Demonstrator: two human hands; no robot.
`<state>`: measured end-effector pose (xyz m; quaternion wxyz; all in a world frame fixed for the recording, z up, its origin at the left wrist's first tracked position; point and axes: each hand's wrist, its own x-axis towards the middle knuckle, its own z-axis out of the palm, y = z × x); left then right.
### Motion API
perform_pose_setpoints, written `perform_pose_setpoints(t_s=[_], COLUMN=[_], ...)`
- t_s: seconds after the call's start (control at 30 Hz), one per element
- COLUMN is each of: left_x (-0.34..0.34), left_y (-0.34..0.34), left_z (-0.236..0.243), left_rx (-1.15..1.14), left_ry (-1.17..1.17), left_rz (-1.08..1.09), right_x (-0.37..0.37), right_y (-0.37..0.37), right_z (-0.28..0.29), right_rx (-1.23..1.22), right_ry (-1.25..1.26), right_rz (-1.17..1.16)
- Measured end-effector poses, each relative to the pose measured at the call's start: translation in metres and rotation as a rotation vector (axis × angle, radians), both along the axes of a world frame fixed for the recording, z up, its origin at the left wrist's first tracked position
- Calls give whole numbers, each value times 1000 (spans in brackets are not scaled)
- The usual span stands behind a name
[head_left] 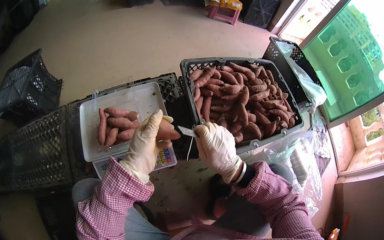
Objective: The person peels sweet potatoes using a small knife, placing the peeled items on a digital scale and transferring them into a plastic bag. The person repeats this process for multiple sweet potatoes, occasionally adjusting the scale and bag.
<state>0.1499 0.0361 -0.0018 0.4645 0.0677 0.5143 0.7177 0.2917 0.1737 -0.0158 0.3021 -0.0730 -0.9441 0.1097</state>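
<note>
My left hand (pixel 144 143), in a pale glove, is closed round a sweet potato (pixel 168 132) with its end pointing right. My gloved right hand (pixel 217 147) grips a small knife (pixel 186 131), its short blade turned toward that end, a little apart from it. A thin white strip (pixel 190 148) hangs below the blade. Beyond my left hand, several sweet potatoes (pixel 120 123) lie in a white tray (pixel 94 150) on a scale (pixel 171 157) with coloured keys, partly hidden by my wrist. Just beyond my right hand stands a black crate (pixel 187 79) heaped with sweet potatoes (pixel 242 98).
Black upturned crates (pixel 41 154) bear the tray at the left. Another crate (pixel 28 88) stands on the floor at far left. A crate with a plastic liner (pixel 311 87) sits beside the window (pixel 357 49). Clear plastic bags (pixel 305 173) lie at right; a pink stool (pixel 225 11) stands far back.
</note>
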Motion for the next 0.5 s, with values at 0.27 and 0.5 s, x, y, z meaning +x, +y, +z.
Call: perform_pose_setpoints(t_s=[0.27,0.5], left_x=[11,15], left_y=[8,4], left_z=[-23,-11], left_rx=[207,215], left_ry=[-358,-346], left_rz=[29,25], right_x=[-10,-16], right_y=[-9,-12], right_z=[4,10], right_rx=[26,72], right_ry=[-12,-14], right_rz=[54,17])
